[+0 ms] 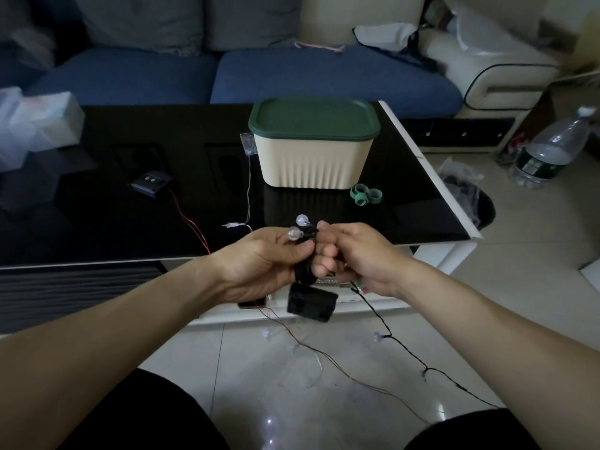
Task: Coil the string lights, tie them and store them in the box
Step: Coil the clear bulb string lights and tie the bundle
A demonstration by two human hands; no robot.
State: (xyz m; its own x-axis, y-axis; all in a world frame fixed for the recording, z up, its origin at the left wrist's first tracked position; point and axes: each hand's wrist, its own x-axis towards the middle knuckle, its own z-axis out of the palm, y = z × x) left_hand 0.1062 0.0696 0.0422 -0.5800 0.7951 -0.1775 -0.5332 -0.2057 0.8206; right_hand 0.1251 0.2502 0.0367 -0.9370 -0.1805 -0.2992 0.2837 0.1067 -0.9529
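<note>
My left hand (259, 264) grips a small coil of black string lights (305, 251) just in front of the table edge; two round bulbs stick up above its fingers. A black battery case (312, 302) hangs below the coil. My right hand (360, 254) pinches the black wire beside the coil, and the loose end trails down to the floor with a bulb (377, 336) on it. The cream box (313, 157) with a green lid shut on it stands on the black table (97, 228). Green tie straps (365, 193) lie at its right foot.
A second light string with a clear battery case (248, 142) and a grey case (152, 183) with red wires lie on the table. Red wires (324, 355) cross the tiled floor. A water bottle (548, 151) and a black bin (483, 212) stand at the right; a sofa lies behind.
</note>
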